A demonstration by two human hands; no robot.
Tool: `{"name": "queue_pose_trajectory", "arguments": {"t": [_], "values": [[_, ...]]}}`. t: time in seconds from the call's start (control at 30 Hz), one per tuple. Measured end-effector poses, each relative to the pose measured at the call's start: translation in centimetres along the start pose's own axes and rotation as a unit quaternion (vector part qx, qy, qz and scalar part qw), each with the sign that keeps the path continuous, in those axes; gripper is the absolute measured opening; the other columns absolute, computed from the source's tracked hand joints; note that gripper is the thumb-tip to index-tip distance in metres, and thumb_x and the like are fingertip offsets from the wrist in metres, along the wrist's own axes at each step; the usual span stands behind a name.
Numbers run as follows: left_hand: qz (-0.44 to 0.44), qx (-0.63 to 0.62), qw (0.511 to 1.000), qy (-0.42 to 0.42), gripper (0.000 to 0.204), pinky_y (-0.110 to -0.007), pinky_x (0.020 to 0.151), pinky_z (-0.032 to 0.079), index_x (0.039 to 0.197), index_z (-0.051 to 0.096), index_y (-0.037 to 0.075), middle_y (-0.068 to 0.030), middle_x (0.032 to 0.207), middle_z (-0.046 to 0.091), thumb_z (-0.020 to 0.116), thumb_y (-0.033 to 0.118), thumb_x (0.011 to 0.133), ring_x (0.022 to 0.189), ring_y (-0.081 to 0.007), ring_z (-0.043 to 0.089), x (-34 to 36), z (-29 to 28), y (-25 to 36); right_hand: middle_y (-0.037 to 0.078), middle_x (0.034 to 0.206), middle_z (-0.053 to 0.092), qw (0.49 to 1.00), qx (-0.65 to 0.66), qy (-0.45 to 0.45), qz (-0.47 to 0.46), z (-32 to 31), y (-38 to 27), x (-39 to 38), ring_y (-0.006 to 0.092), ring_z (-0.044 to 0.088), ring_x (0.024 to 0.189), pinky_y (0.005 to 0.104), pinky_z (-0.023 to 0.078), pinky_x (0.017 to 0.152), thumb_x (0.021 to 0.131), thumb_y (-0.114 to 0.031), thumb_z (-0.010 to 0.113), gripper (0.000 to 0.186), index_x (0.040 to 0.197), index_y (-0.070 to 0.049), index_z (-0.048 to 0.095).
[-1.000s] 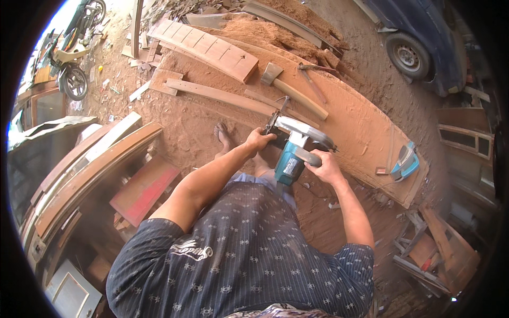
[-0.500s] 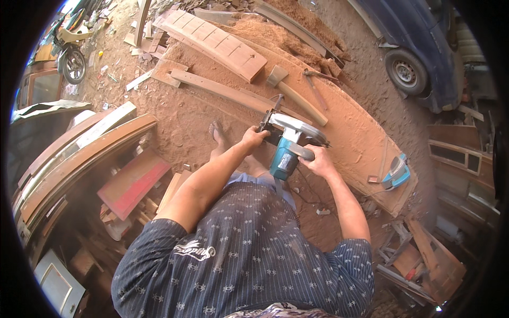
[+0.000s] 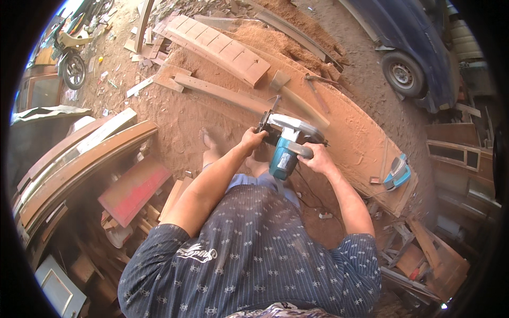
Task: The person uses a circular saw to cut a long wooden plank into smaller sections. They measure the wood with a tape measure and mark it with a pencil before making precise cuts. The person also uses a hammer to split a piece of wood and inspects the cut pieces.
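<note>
Left hand (image 3: pixel 253 139) clutched the black base (image 3: pixel 272 137) of a teal circular saw (image 3: pixel 283 160), right hand (image 3: pixel 319 157) wrapped round its grey handle (image 3: pixel 300 150), pretty much mid-frame.

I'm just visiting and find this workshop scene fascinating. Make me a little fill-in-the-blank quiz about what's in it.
1. The grey handle of the teal circular saw is in the person's ____ hand.
2. In the picture, the axe lies to the ____ of the blue tool.
3. The dark blue vehicle shows just ____ wheel.

Missing words: right; left; one.
</note>
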State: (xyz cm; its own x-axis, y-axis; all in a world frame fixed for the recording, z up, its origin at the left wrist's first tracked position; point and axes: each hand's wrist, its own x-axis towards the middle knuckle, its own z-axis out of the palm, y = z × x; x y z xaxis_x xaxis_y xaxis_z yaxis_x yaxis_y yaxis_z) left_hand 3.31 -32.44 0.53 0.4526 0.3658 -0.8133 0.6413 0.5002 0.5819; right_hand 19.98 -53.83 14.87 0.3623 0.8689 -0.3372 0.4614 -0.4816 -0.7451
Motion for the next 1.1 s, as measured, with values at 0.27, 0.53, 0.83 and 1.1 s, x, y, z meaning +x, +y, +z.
{"name": "queue_pose_trajectory", "arguments": {"t": [0.27,0.53,0.83,1.1], "values": [[-0.008,0.018,1.000,-0.024,0.042,-0.033,0.073,0.056,0.120,0.060,0.001,-0.0108,0.104,0.071,0.071,0.028,0.091,0.084,-0.0190,0.069,0.6,-1.9,0.5,0.018,0.087,0.072,1.000,-0.009,-0.003,-0.014,0.8,-0.4,1.2,0.0305,0.069,0.078,0.0396,0.053,0.074,0.079,-0.016,0.081,0.025,0.097,-0.002,0.070],[-0.010,0.014,0.999,-0.050,0.048,-0.034,0.072,0.055,0.120,0.059,-0.001,-0.0121,0.104,0.070,0.073,0.032,0.089,0.084,-0.0200,0.069,0.1,-3.7,1.6,0.019,0.089,0.073,1.000,-0.013,-0.002,0.011,1.3,-2.2,2.2,0.0374,0.070,0.086,0.0430,0.053,0.075,0.078,-0.018,0.079,0.024,0.096,-0.004,0.071],[-0.002,0.000,0.999,-0.054,0.053,-0.034,0.072,0.056,0.125,0.056,-0.003,-0.0135,0.105,0.069,0.073,0.032,0.089,0.085,-0.0211,0.068,0.9,-5.3,1.4,0.017,0.087,0.073,0.999,-0.030,0.017,-0.001,2.2,-2.8,3.3,0.0364,0.070,0.085,0.0435,0.053,0.075,0.078,-0.019,0.078,0.022,0.094,-0.007,0.072],[0.004,-0.010,0.999,-0.044,0.045,-0.031,0.061,0.053,0.120,0.057,-0.002,-0.0106,0.096,0.069,0.073,0.027,0.089,0.073,-0.0172,0.066,1.4,-6.6,1.5,0.016,0.084,0.072,0.999,-0.031,0.014,0.013,3.1,-3.6,4.4,0.0324,0.070,0.080,0.0407,0.053,0.073,0.076,-0.016,0.082,0.023,0.093,-0.005,0.071]]}}
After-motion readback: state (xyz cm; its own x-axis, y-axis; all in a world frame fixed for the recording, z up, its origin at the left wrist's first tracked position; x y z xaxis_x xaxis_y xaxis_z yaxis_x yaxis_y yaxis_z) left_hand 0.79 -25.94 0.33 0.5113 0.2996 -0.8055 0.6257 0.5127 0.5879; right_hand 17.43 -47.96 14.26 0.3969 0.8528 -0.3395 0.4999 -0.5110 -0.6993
